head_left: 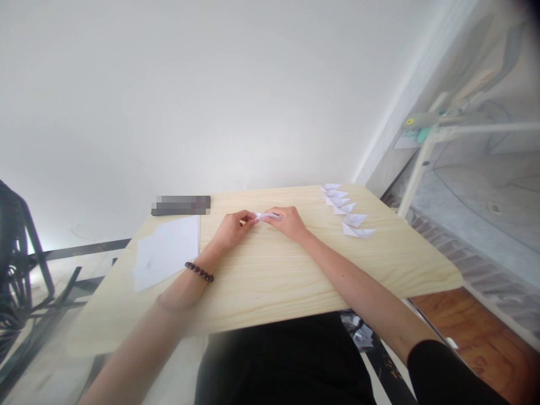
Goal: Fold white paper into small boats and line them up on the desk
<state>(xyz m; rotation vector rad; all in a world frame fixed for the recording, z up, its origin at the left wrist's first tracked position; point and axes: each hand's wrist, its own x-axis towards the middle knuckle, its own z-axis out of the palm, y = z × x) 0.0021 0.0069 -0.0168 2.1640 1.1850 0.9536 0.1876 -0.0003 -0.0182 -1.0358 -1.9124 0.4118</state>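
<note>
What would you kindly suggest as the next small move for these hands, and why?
Probably a gentle press along the small white paper with the right hand, while the left hand steadies its other end. Both hands pinch the paper, which looks bowed between them, while the folded paper shapes at right look pointed.

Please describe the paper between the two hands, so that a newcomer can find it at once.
Find the pale wooden table. Over its far half, the left hand and right hand meet at a small folded white paper. Unlike the flat sheets at left and folded pieces at right, it is held.
</note>
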